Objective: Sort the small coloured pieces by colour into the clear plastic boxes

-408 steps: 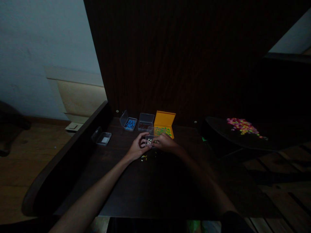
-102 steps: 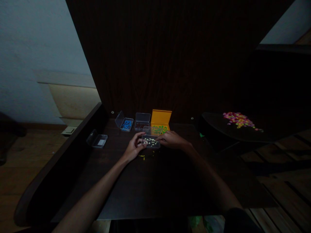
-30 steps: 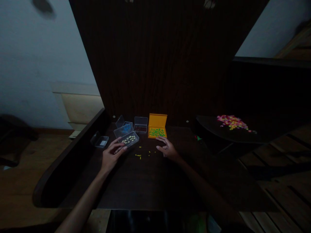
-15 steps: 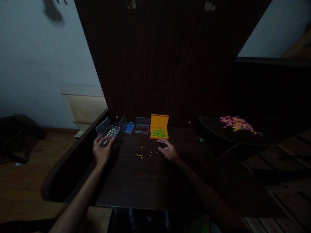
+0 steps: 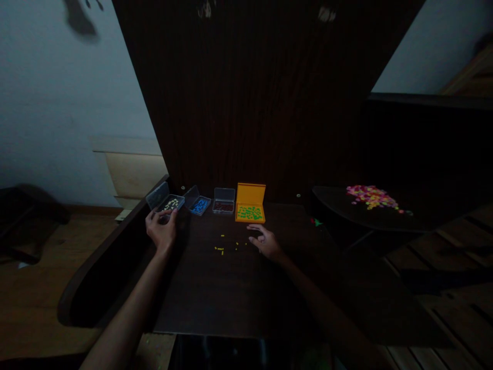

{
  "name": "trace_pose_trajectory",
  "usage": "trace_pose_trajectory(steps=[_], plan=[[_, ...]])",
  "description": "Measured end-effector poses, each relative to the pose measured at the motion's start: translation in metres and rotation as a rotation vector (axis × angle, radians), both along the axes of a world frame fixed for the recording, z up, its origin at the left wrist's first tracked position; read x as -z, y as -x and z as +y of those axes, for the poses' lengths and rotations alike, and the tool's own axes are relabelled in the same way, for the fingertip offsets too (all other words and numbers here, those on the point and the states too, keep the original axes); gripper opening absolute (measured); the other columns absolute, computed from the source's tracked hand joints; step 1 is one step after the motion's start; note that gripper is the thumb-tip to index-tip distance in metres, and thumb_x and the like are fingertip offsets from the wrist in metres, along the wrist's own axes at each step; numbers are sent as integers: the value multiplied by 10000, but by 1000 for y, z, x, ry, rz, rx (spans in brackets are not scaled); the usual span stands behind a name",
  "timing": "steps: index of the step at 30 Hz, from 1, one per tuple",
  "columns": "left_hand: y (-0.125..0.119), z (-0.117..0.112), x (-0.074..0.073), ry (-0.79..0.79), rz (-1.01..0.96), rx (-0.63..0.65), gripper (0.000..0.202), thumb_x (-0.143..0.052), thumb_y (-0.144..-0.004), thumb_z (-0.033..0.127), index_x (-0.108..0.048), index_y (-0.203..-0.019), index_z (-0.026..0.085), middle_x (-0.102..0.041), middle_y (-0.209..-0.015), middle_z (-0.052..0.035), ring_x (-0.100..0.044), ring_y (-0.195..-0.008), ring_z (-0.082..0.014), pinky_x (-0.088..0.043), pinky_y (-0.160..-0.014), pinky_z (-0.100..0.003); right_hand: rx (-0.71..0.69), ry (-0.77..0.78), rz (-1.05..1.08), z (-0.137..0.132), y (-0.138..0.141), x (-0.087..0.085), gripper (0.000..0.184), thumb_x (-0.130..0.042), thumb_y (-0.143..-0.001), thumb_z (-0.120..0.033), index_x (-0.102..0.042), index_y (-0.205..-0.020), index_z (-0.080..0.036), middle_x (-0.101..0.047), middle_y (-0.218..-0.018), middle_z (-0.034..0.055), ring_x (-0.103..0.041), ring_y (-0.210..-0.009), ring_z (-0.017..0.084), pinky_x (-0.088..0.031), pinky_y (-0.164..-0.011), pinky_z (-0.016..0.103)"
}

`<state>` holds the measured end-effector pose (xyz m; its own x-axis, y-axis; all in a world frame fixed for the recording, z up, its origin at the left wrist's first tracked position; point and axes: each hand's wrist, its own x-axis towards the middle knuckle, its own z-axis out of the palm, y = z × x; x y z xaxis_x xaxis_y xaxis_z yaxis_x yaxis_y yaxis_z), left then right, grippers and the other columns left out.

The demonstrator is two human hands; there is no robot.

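Note:
My left hand (image 5: 162, 228) grips the near edge of a clear plastic box (image 5: 181, 201) between thumb and fingers. Its lid stands open and small cream pieces (image 5: 171, 204) lie inside. Beside it is an open clear box of blue pieces (image 5: 199, 206), set at an angle, then an open clear box with dark reddish pieces (image 5: 223, 207). An open orange box (image 5: 250, 192) holds green pieces. Just in front of that box hovers my right hand (image 5: 267, 243), fingers apart, with nothing seen in it. Several small yellow pieces (image 5: 220, 248) lie scattered on the dark tabletop to its left.
A heap of pink, red and yellow bits (image 5: 372, 197) lies on a curved dark shelf (image 5: 335, 208) at the right. Small red and green bits (image 5: 317, 222) sit near the table's right side. A raised dark side panel (image 5: 111, 257) borders the left, and a tall dark board (image 5: 246, 103) stands behind.
The box of cream pieces has shifted slightly left and back with my left hand. The blue pieces' box now sits turned at more of an angle. My right hand has barely moved.

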<state>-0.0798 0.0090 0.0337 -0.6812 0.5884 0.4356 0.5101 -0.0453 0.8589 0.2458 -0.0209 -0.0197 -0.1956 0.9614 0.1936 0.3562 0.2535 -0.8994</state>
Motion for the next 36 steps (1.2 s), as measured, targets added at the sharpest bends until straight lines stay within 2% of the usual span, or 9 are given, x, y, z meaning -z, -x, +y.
trace_pose_trajectory(steps=[4,9,13,18,22,29,36], plan=[[0,-2,-4,-18,15,-27,255,-681,-715,360,-661,-838,138,-536,-1188,-128,-517,-1148,-257,-450,-969,-393,7,0,-6,0,0,-1,347,-584,-777,-275,-551,-1119,-223,-627,-1208,87,-410,-414,36,-353,-372,201],[-1,5,-2,-24,29,-43,225,-678,-711,329,-658,-851,153,-480,-1245,-129,-482,-1206,-273,-384,-1051,-386,5,4,-8,-2,1,-2,345,-578,-777,-290,-549,-1114,-221,-638,-1186,85,-407,-411,39,-346,-373,204],[-3,14,1,16,6,-8,217,-668,-697,242,-654,-895,155,-444,-1280,-138,-454,-1240,-283,-370,-1064,-391,8,-2,-10,-1,1,-1,336,-574,-775,-298,-557,-1100,-215,-643,-1176,86,-398,-412,34,-335,-387,202],[-10,20,1,39,-20,50,195,-666,-695,215,-640,-881,164,-450,-1268,-137,-440,-1239,-288,-351,-1074,-424,0,-17,-28,-2,1,-4,342,-569,-771,-290,-559,-1103,-205,-655,-1145,84,-366,-416,33,-305,-397,198],[-15,21,6,66,-34,74,185,-663,-705,229,-646,-874,155,-454,-1256,-145,-439,-1235,-290,-348,-1071,-440,5,-9,-42,-3,1,-5,334,-562,-777,-291,-565,-1099,-203,-663,-1120,80,-363,-424,40,-305,-406,204],[-17,29,21,101,-60,93,201,-672,-693,242,-647,-872,154,-455,-1242,-132,-470,-1206,-277,-388,-1035,-406,-6,-42,-63,-3,1,-4,329,-564,-783,-293,-578,-1099,-204,-659,-1129,80,-354,-437,40,-297,-420,202],[-21,38,19,143,-62,69,168,-664,-690,228,-639,-831,140,-469,-1233,-153,-446,-1237,-304,-322,-1082,-441,-2,-46,-67,-3,0,-4,324,-571,-780,-288,-590,-1094,-211,-673,-1092,67,-352,-442,47,-291,-417,199]])
